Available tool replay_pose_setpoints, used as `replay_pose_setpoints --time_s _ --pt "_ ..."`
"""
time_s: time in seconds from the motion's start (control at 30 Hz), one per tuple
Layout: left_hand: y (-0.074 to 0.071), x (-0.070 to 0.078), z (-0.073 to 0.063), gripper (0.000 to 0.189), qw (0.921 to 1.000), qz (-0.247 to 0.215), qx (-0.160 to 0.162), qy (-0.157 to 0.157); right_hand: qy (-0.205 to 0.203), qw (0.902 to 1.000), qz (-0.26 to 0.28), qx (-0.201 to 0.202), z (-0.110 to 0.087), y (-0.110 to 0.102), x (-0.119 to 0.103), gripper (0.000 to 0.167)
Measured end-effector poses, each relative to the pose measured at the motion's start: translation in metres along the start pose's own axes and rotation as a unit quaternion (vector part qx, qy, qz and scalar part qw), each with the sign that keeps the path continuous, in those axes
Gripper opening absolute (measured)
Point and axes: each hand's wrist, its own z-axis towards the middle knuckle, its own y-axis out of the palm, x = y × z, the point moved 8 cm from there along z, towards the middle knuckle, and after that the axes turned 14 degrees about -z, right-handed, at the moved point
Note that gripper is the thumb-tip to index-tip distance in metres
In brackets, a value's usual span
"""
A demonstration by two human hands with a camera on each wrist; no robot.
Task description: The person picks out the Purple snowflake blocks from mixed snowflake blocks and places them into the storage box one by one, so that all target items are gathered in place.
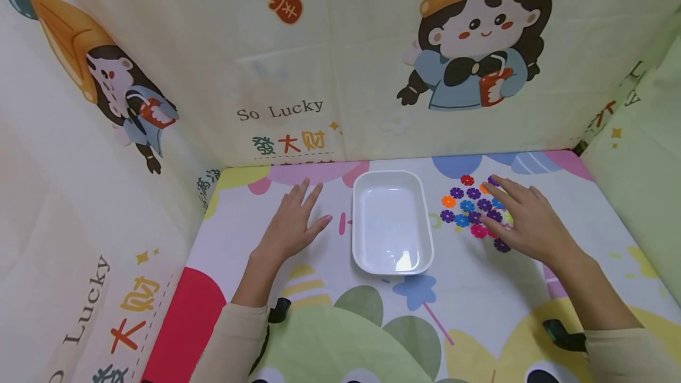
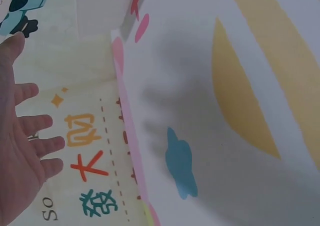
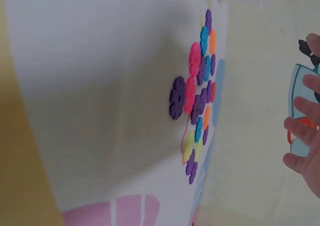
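Note:
Flat flower-shaped plastic pieces point(image 1: 473, 193) in purple, blue, pink, orange, red and yellow lie spread on the table right of a white rectangular tray point(image 1: 359, 223). My right hand point(image 1: 532, 223) hovers over the right side of these pieces, fingers spread and holding nothing; it hides some of them. In the right wrist view the pieces point(image 3: 176, 98) lie flat on the cloth, apart from the right hand point(image 3: 307, 121). Left of the tray, my left hand point(image 1: 289, 229) is held above the table with straight, spread fingers and nothing in it. The left wrist view shows that hand point(image 2: 25, 146) bare too.
A patterned cloth point(image 1: 319, 330) with cartoon shapes covers the table. Cream fabric walls point(image 1: 367, 75) with printed figures and lettering rise behind the table and at both sides. The tray stands near the table's middle, between both hands.

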Motion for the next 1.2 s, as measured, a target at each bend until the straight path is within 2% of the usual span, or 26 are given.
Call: replay_pose_setpoints --time_s 0.13,0.4,0.67,0.8,0.97,1.13,1.2 --pt "0.003 0.000 0.003 0.078 0.9995 -0.031 0.000 0.011 -0.005 0.9998 0.020 0.002 -0.003 0.003 0.005 0.082" --pt "0.013 0.003 0.007 0.079 0.9935 -0.112 -0.018 0.001 0.022 0.9936 0.103 -0.041 -0.010 0.011 0.015 0.079" --pt "0.020 0.004 0.015 0.074 0.9833 -0.180 -0.017 -0.022 0.014 0.9910 0.119 -0.061 -0.015 0.016 0.025 0.071" --pt "0.025 0.003 0.019 0.071 0.9740 -0.224 -0.017 -0.030 0.005 0.9900 0.127 -0.060 -0.019 0.019 0.029 0.067" --pt "0.032 0.007 0.024 0.069 0.9593 -0.279 -0.030 -0.035 0.013 0.9879 0.135 -0.075 -0.024 0.025 0.037 0.064" --pt "0.037 0.006 0.029 0.069 0.9377 -0.337 -0.038 -0.074 0.033 0.9818 0.155 -0.105 -0.027 0.032 0.044 0.061" --pt "0.039 0.005 0.031 0.068 0.9327 -0.347 -0.041 -0.088 0.032 0.9800 0.161 -0.113 -0.028 0.035 0.045 0.059"
